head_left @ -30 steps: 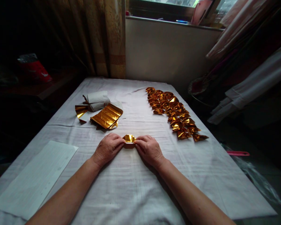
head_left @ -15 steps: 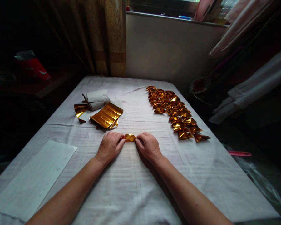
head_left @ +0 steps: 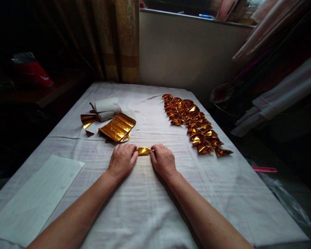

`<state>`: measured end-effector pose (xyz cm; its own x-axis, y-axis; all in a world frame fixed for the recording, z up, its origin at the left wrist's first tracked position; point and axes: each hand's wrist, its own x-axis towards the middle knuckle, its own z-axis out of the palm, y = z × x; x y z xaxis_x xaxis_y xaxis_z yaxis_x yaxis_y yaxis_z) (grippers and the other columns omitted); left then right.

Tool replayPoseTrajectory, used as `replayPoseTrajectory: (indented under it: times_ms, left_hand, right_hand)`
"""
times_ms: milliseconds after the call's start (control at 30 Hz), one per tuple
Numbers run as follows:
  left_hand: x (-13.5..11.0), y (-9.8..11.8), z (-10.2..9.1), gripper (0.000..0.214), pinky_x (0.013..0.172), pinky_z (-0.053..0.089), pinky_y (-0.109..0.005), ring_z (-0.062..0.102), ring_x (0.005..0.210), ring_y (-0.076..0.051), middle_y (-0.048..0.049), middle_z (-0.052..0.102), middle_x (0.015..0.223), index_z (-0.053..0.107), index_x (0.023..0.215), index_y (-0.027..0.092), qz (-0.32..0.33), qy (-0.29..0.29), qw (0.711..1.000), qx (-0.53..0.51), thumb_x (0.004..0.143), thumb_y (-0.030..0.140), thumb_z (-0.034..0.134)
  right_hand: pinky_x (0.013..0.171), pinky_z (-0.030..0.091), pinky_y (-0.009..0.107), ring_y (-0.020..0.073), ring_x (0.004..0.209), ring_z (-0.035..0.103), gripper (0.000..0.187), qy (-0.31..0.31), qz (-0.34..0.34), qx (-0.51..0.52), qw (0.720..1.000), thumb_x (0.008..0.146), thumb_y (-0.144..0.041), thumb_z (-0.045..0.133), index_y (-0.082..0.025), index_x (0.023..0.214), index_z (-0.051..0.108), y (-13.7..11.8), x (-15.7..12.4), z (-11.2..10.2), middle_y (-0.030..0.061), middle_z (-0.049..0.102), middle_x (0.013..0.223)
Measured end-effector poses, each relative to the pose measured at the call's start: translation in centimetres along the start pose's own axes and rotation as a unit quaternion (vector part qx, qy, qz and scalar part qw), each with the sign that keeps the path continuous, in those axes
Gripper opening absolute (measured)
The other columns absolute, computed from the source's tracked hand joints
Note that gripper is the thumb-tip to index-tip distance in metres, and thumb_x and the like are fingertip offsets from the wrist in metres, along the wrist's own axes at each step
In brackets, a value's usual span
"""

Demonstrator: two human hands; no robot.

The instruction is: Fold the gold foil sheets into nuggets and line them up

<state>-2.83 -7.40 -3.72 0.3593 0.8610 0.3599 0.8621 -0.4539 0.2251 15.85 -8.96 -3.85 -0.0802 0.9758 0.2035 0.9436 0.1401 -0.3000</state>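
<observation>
A small folded gold foil paper ingot (head_left: 143,151) lies between my hands at the middle of the table. My left hand (head_left: 122,158) pinches its left end, fingers curled and thumb along the near side. At the opposite end, my right hand (head_left: 163,159) grips it the same way. Both ends of the ingot are hidden by the fingertips. Just beyond my left hand rests a stack of creased gold foil sheets (head_left: 117,127). Off to the right, folded gold ingots (head_left: 194,131) are set out in slanting rows.
The table wears a white cloth (head_left: 155,207). A pale paper sheet (head_left: 38,197) lies at the left front. Behind the foil stack are a grey-white paper roll (head_left: 107,105) and a curled foil piece (head_left: 88,121). A pink handle (head_left: 265,169) shows beyond the right edge.
Both hands stay on the ingot; its top face looks smoother and its glint has shifted. The right fingers have moved slightly at its end. The whole view has shifted a little.
</observation>
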Motion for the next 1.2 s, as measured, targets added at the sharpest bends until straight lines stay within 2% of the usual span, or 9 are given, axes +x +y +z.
replayPoseTrajectory:
  times_ms: [200, 300, 400, 500, 667, 933, 1067, 1133, 1200]
  left_hand:
    - [-0.2, 0.2, 0.1, 0.007, 0.075, 0.041, -0.038, 0.058, 0.083, -0.024, -0.0049, 0.068, 0.086, 0.059, 0.092, 0.021, -0.003, 0.019, 1.0, 0.008, 0.09, 0.022, 0.053]
    - [-0.3, 0.3, 0.1, 0.005, 0.075, 0.04, -0.038, 0.057, 0.082, -0.024, -0.0046, 0.066, 0.085, 0.057, 0.089, 0.022, -0.007, 0.022, 1.0, 0.009, 0.089, 0.022, 0.052]
    - [-0.3, 0.3, 0.1, 0.005, 0.075, 0.039, -0.038, 0.056, 0.083, -0.024, -0.0049, 0.066, 0.085, 0.055, 0.086, 0.022, -0.008, 0.017, 1.0, 0.013, 0.089, 0.022, 0.052]
    - [-0.4, 0.2, 0.2, 0.006, 0.074, 0.039, -0.037, 0.056, 0.082, -0.024, -0.0047, 0.065, 0.084, 0.054, 0.085, 0.022, -0.003, 0.02, 1.0, 0.022, 0.09, 0.021, 0.052]
    - [-0.5, 0.0, 0.1, 0.006, 0.074, 0.039, -0.036, 0.056, 0.081, -0.023, -0.004, 0.065, 0.085, 0.054, 0.086, 0.022, -0.002, 0.017, 1.0, 0.017, 0.091, 0.021, 0.053]
    - [-0.7, 0.2, -0.1, 0.012, 0.078, 0.042, -0.039, 0.057, 0.087, -0.025, -0.0065, 0.066, 0.09, 0.062, 0.092, 0.021, -0.026, -0.018, 0.999, 0.007, 0.094, 0.021, 0.05]
    - [-1.0, 0.9, 0.0, 0.026, 0.099, 0.039, -0.044, 0.055, 0.115, -0.026, -0.0066, 0.067, 0.119, 0.064, 0.116, 0.024, 0.062, -0.019, 0.998, -0.018, 0.098, 0.025, 0.046]
    - [-1.1, 1.3, -0.1, 0.035, 0.112, 0.026, -0.051, 0.046, 0.131, -0.028, -0.0047, 0.062, 0.136, 0.057, 0.132, 0.025, 0.119, -0.056, 0.991, -0.029, 0.099, 0.03, 0.043]
    - [-1.2, 1.4, -0.1, 0.044, 0.117, 0.015, -0.056, 0.038, 0.14, -0.03, -0.0041, 0.055, 0.144, 0.05, 0.141, 0.024, 0.138, -0.11, 0.984, -0.025, 0.101, 0.037, 0.04]
  right_hand:
    - [0.074, 0.042, 0.032, 0.0217, 0.085, 0.06, 0.019, 0.006, -0.011, -0.002, 1.0, 0.096, -0.023, 0.048, -0.021, 0.099, 0.066, 0.1, -0.2, -0.1, 0.0071, 0.067, 0.093]
    - [0.086, 0.044, 0.034, 0.023, 0.099, 0.059, 0.025, 0.024, -0.055, 0.012, 0.998, 0.097, -0.022, 0.046, -0.021, 0.11, 0.067, -0.2, -0.6, -0.4, 0.01, 0.068, 0.108]
    - [0.108, 0.034, 0.042, 0.0254, 0.131, 0.046, 0.036, 0.001, -0.159, 0.02, 0.987, 0.097, -0.028, 0.048, -0.022, 0.132, 0.058, -0.7, -1.1, -0.5, 0.0094, 0.058, 0.138]
    - [0.118, 0.021, 0.049, 0.026, 0.144, 0.032, 0.05, -0.077, -0.208, 0.013, 0.975, 0.098, -0.038, 0.048, -0.022, 0.145, 0.045, -1.1, -1.3, -0.3, 0.0066, 0.045, 0.152]
    - [0.12, 0.016, 0.056, 0.0276, 0.148, 0.026, 0.06, -0.144, -0.179, -0.008, 0.973, 0.099, -0.048, 0.043, -0.02, 0.152, 0.035, -0.4, -1.4, -0.6, 0.0079, 0.033, 0.158]
    - [0.119, 0.017, 0.056, 0.0292, 0.148, 0.024, 0.062, -0.144, -0.136, -0.037, 0.98, 0.099, -0.052, 0.042, -0.021, 0.152, 0.035, 1.5, -2.0, -1.2, 0.0086, 0.031, 0.159]
    - [0.118, 0.017, 0.057, 0.0296, 0.148, 0.024, 0.064, -0.145, -0.137, -0.036, 0.979, 0.099, -0.053, 0.041, -0.02, 0.153, 0.034, 1.3, -2.0, -1.2, 0.0102, 0.032, 0.158]
    - [0.119, 0.017, 0.057, 0.0293, 0.149, 0.023, 0.064, -0.147, -0.135, -0.036, 0.979, 0.099, -0.053, 0.04, -0.02, 0.153, 0.033, 1.2, -2.0, -1.3, 0.0101, 0.031, 0.159]
    - [0.119, 0.015, 0.056, 0.0289, 0.149, 0.022, 0.064, -0.155, -0.134, -0.033, 0.978, 0.099, -0.055, 0.039, -0.021, 0.153, 0.033, 1.2, -1.9, -1.4, 0.0092, 0.028, 0.16]
